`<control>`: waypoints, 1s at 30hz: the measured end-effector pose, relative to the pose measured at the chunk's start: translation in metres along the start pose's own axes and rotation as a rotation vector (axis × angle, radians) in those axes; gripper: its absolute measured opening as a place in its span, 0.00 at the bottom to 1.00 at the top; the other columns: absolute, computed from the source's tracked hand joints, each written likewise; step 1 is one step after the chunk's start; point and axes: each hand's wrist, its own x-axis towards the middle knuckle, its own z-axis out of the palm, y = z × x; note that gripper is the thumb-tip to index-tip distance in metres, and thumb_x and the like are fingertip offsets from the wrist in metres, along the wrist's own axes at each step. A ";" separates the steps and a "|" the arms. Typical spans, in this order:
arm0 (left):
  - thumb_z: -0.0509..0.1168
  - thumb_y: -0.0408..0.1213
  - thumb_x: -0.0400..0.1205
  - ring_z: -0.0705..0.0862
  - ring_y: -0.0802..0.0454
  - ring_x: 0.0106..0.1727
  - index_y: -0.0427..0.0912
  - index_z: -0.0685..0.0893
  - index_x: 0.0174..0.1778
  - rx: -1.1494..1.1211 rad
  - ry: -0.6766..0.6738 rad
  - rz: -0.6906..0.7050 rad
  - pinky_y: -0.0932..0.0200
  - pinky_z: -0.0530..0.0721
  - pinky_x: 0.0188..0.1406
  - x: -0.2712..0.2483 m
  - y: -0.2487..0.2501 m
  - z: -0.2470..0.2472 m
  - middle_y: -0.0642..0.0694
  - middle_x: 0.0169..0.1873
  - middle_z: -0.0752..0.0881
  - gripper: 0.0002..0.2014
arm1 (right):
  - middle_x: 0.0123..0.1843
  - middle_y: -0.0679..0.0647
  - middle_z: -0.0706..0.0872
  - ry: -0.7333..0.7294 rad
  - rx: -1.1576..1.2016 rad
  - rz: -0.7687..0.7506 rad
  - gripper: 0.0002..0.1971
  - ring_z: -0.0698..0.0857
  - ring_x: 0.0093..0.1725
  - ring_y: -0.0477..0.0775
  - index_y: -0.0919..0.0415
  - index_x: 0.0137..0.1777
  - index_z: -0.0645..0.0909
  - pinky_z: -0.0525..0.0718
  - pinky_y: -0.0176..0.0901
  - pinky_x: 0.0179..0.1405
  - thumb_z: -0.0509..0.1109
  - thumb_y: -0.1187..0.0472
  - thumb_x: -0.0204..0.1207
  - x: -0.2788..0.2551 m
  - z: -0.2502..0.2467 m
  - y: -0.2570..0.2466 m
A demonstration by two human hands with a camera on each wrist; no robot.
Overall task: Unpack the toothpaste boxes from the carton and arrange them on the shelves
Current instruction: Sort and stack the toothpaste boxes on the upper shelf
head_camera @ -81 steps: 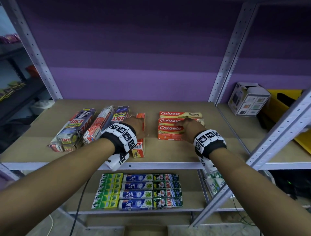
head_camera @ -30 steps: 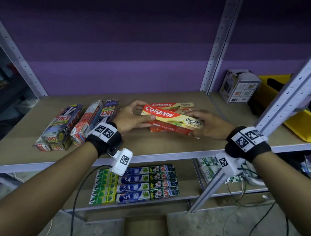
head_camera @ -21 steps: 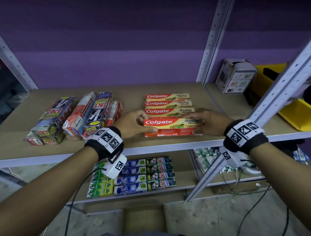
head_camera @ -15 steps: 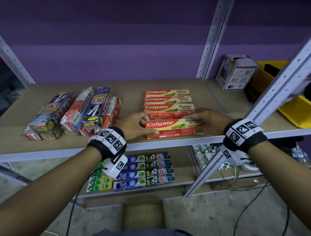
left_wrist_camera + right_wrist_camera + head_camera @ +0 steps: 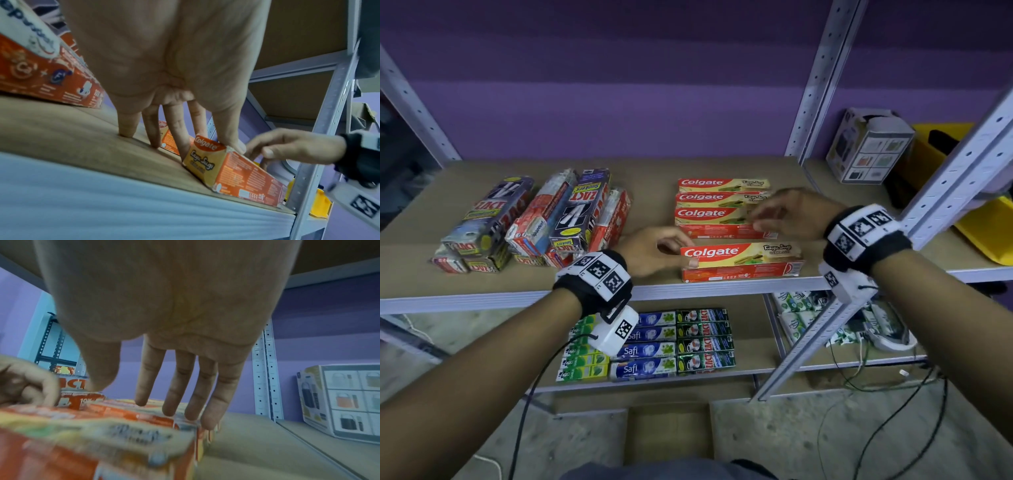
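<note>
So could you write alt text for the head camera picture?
A person's left hand touches the end of a Colgate box lying at the front of a shelf, while the right hand hovers open over three more Colgate boxes behind it.

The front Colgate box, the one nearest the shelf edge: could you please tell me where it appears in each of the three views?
Head: front Colgate box lies centre, at the shelf's front edge, the left hand at its left end.
Left wrist: lower right, end face toward the camera, thumb on its top corner.
Right wrist: blurred, lower left, below the right hand.
Shared landmark: the row of Colgate boxes behind it.
</note>
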 end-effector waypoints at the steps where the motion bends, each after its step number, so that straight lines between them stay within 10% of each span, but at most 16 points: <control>1: 0.76 0.57 0.71 0.84 0.63 0.57 0.58 0.86 0.56 0.003 0.000 -0.004 0.51 0.77 0.69 0.000 0.000 0.000 0.60 0.52 0.88 0.19 | 0.61 0.38 0.84 0.015 -0.022 -0.011 0.14 0.82 0.64 0.49 0.40 0.63 0.84 0.76 0.41 0.62 0.66 0.41 0.81 0.011 -0.004 -0.003; 12: 0.83 0.61 0.59 0.83 0.62 0.57 0.55 0.77 0.58 -0.110 0.120 -0.072 0.68 0.78 0.49 0.004 -0.012 0.004 0.55 0.54 0.83 0.35 | 0.80 0.52 0.74 -0.116 -0.181 0.167 0.28 0.77 0.74 0.59 0.44 0.83 0.64 0.75 0.54 0.74 0.64 0.48 0.84 0.124 0.003 -0.031; 17: 0.83 0.61 0.57 0.81 0.65 0.61 0.56 0.68 0.73 -0.157 0.127 -0.075 0.65 0.79 0.54 0.007 -0.016 0.006 0.56 0.66 0.77 0.50 | 0.87 0.55 0.61 -0.223 -0.296 0.220 0.32 0.65 0.83 0.62 0.44 0.87 0.52 0.65 0.55 0.80 0.60 0.48 0.87 0.139 0.016 -0.033; 30: 0.81 0.59 0.63 0.79 0.62 0.65 0.56 0.57 0.84 -0.137 0.064 -0.090 0.73 0.73 0.47 0.007 -0.010 0.003 0.55 0.79 0.70 0.57 | 0.88 0.52 0.57 -0.187 -0.263 0.223 0.29 0.62 0.85 0.62 0.34 0.85 0.54 0.62 0.57 0.82 0.58 0.44 0.86 0.127 0.022 -0.028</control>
